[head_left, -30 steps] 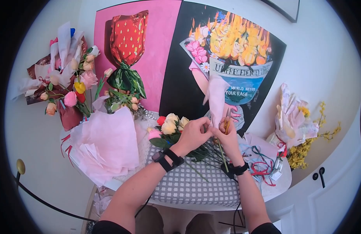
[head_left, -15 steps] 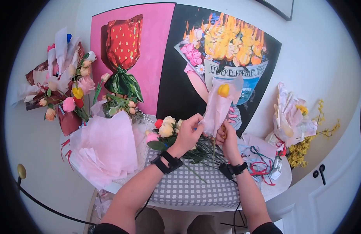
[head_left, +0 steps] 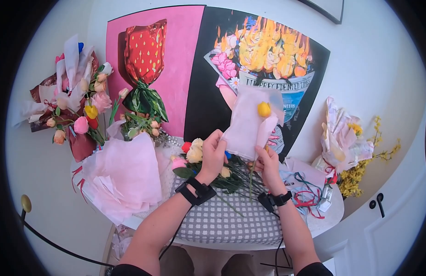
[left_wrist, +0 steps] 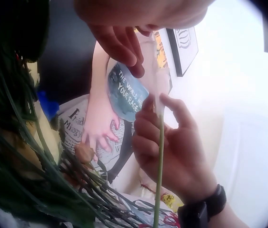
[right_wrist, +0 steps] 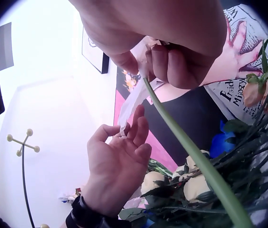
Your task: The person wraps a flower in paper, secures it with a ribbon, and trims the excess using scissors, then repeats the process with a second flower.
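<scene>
A yellow tulip [head_left: 264, 109] stands upright against a sheet of pale pink wrapping paper [head_left: 244, 122], which is spread out to the left and curls round the stem. My left hand [head_left: 212, 158] pinches the paper's lower left edge between thumb and fingers. My right hand [head_left: 269, 169] grips the green stem [left_wrist: 160, 161] and the gathered bottom of the paper, thumb at the front. Between that hand's fingers a bit of the scissors' orange handle [head_left: 267, 147] shows; the blades are hidden. Below the hands the bare stem hangs down toward the table.
Loose roses [head_left: 194, 153] with dark stems lie on a grey checked cloth [head_left: 222, 221]. A stack of pink paper sheets [head_left: 125, 172] is at left, red ribbon [head_left: 307, 198] at right. Wrapped bouquets [head_left: 75, 87] stand at both ends, and two paintings lean behind.
The paper, rolled narrow round the flower, has been unwrapped and spread leftward, exposing the yellow tulip. My left hand has moved left with its edge; the right hand stays at the stem.
</scene>
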Available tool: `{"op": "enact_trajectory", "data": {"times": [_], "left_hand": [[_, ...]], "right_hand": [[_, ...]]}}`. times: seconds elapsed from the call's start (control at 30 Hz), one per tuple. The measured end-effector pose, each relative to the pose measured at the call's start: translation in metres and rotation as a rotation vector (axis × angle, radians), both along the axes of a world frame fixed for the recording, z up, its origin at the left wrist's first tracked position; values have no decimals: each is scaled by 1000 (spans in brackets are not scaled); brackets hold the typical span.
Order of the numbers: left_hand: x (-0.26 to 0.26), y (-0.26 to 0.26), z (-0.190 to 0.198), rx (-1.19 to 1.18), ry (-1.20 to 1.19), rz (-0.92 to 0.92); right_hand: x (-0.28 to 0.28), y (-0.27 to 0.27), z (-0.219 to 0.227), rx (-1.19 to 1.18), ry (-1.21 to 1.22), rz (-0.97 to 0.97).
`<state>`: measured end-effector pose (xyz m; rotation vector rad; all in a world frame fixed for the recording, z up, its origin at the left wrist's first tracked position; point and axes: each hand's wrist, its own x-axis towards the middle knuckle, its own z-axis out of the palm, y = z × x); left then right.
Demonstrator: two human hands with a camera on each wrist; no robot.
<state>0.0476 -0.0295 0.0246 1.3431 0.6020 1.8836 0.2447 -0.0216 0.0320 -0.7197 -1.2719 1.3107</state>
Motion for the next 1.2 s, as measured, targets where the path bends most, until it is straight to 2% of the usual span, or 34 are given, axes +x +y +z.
{"op": "enact_trajectory", "data": {"times": [0.1, 0.2, 0.4, 0.47, 0.5, 0.57, 0.7, 0.8, 0.87, 0.97, 1.1, 1.17, 1.2], "left_hand": [[-4, 7, -6, 16, 11, -2], [-7, 9, -10, 26, 20, -93], [-1, -1, 7, -113, 20, -183], [1, 2, 4, -81, 149, -225], [2, 2, 3, -81, 148, -225], [2, 1, 2, -66, 179, -225], [2, 4, -1, -58, 144, -136], [-2, 0, 5, -85, 81, -94], [-3, -2, 6, -68, 20, -7], [-6, 1, 5, -56, -83, 20], [-4, 0, 7, -44, -44, 55], [3, -2, 8, 3, 10, 104], [4, -4, 9, -1, 15, 101]], "right_hand": [[1, 1, 1, 26, 31, -61], [3, 2, 1, 23, 72, -76], [3, 2, -1, 32, 3, 72], [-5, -1, 1, 145, -154, -23], [-10, -2, 1, 145, -155, -24], [-21, -3, 1, 471, -227, -140], [-13, -2, 3, 348, -212, -113], [2, 7, -2, 234, -287, -179], [10, 7, -2, 94, -5, -28], [13, 17, -9, 130, 135, -73], [10, 11, 0, 112, 160, -39], [-2, -5, 13, -82, 362, 35], [-3, -4, 11, -86, 367, 31]]}}
